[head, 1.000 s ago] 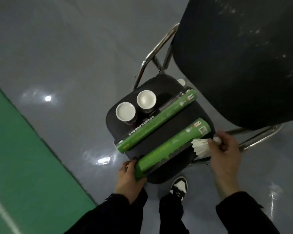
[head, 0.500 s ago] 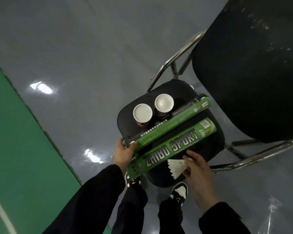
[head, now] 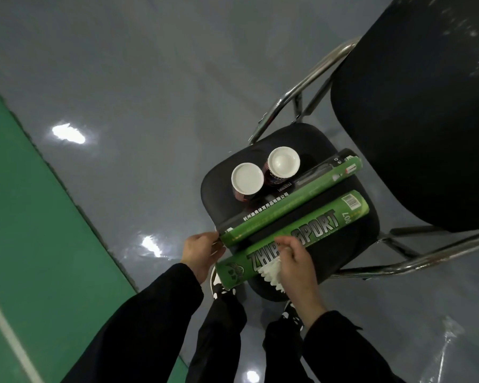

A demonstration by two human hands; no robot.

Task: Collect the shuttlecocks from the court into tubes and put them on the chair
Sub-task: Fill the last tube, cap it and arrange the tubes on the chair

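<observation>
Two green shuttlecock tubes lie side by side on the black chair seat [head: 285,139]. The near tube [head: 329,221], printed ZHIBO SPORT, points its near end past the seat's front edge. My right hand [head: 297,262] hovers over that tube's near half, shut on a white shuttlecock [head: 271,275] whose feathers point down toward me. The far tube [head: 293,204] lies just behind it. My left hand [head: 202,251] is at the far tube's near end, thumb and fingers curled on it.
Two paper cups [head: 247,178] [head: 284,161] stand upright on the seat behind the tubes. The black backrest [head: 415,111] and chrome frame [head: 415,261] fill the right. Grey floor surrounds the chair; the green court [head: 25,230] lies left. My shoes are under the seat's front.
My right hand carried the shuttlecock from the near tube's far end to above its near half. My left hand shifted from the near tube's end to the far tube's end.
</observation>
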